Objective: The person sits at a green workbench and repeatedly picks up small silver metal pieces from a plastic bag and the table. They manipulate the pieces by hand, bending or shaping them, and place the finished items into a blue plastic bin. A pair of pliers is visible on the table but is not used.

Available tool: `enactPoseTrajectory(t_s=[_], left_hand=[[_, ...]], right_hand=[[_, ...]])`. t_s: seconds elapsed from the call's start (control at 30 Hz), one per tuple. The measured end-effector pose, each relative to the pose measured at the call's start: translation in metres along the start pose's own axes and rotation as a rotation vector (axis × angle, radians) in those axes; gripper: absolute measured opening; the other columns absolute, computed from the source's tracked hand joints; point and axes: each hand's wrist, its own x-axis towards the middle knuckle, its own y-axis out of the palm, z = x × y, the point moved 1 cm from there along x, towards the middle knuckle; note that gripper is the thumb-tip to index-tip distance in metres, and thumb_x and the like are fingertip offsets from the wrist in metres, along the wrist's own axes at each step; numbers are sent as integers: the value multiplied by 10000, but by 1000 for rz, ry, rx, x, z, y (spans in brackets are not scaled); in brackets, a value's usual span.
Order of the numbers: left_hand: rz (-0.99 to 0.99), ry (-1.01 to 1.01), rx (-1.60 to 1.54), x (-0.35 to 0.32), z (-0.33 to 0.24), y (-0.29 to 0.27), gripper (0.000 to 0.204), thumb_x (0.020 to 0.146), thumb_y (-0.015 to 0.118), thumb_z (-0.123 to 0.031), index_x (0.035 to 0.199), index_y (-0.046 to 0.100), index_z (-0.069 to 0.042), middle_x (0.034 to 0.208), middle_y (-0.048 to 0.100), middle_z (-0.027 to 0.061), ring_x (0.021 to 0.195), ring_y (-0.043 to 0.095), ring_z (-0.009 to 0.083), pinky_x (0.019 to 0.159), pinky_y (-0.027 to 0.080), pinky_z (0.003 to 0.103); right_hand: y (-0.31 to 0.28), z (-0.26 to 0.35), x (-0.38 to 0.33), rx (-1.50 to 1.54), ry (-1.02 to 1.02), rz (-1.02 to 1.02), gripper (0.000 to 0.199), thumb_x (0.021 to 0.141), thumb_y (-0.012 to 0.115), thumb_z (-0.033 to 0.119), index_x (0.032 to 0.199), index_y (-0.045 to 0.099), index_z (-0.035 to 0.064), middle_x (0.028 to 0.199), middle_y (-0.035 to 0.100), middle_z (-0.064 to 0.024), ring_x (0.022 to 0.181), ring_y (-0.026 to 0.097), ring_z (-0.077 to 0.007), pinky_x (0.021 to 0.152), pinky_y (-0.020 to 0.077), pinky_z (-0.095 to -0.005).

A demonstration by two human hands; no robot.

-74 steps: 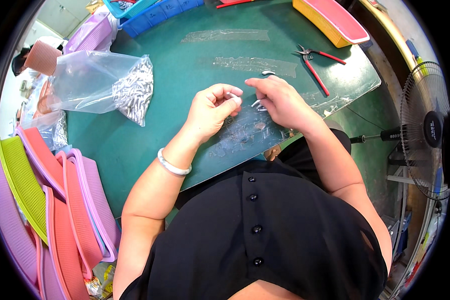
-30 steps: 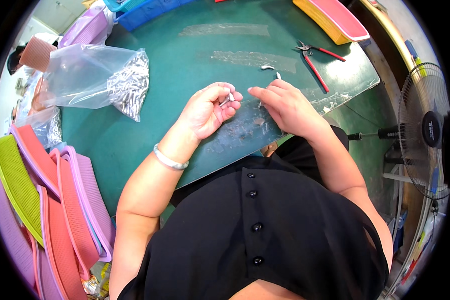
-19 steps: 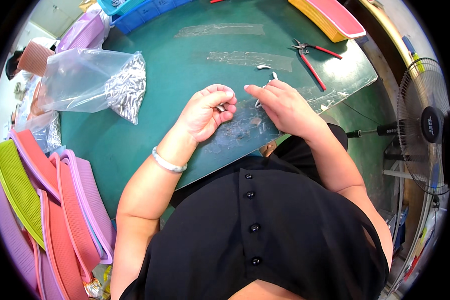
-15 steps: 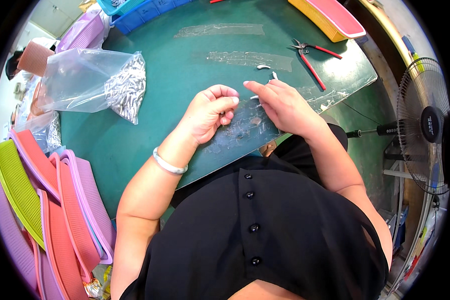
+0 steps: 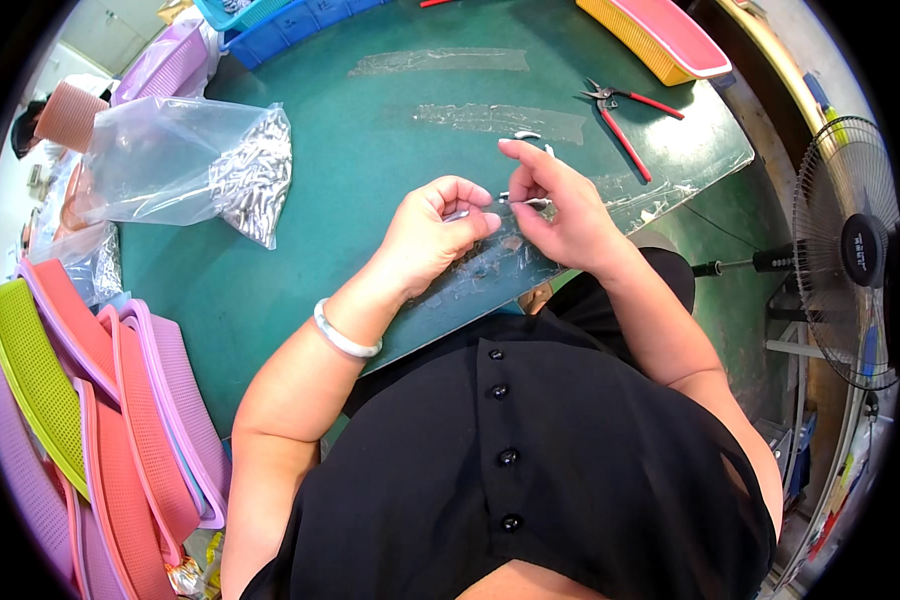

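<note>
My left hand [image 5: 438,228], with a pale bangle [image 5: 342,335] at the wrist, is closed in a pinch over the near edge of the green table [image 5: 320,110]. A small silvery piece [image 5: 456,215] shows between its thumb and fingers. Just to the right, my right hand [image 5: 565,210] pinches another slim silvery piece [image 5: 533,202] between thumb and curled fingers, its index finger stretched out. The fingertips of both hands are close together but apart. Beyond them on the table lies a small curved silvery piece [image 5: 528,135], with another [image 5: 549,150] nearer my right hand.
Red-handled cutting pliers [image 5: 625,120] lie open at the right. A clear bag [image 5: 253,175] of silvery pieces rests at the left. Stacked plastic baskets [image 5: 135,420] stand at the lower left, a yellow-and-pink one [image 5: 650,45] at the far right. A fan [image 5: 855,250] stands beyond the table's right edge.
My left hand has moved slightly right toward the right hand. My right hand has turned and drawn its thumb and fingers around a silvery piece, its index finger now raised.
</note>
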Motion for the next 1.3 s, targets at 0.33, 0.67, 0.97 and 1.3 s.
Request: enactPoseTrajectory(t_s=[0.33,0.67,0.97,1.3], left_hand=[[-123,476,401,-3,2,3,95,776,678,-51,824,596,-47,743,559,-33,646,482,31,574,396,180],[-128,483,323,-2,3,2,43,821,608,-43,844,576,-27,721,544,-12,602,455,28,516,363,165],[77,-197,-602,2,-8,-10,140,889,497,-153,819,511,-32,710,462,17,488,330,32,379,281,145],[-45,-218,-616,4,-5,-11,99,867,505,-129,876,524,-32,769,530,55,554,467,74,426,380,174]], right_hand=[[8,8,1,200,-86,-93,612,697,570,-125,1265,410,37,736,537,-41,654,534,-118,629,456,-240],[2,8,3,-71,-106,-91,568,702,569,-78,1242,429,30,784,567,-69,732,550,-206,689,440,-304],[2,-2,2,-520,-77,104,375,715,574,6,1087,534,28,799,571,-80,843,519,-241,764,394,-347],[4,-3,3,-191,23,12,454,714,552,-69,1154,492,27,777,560,-67,770,543,-198,735,426,-313]])
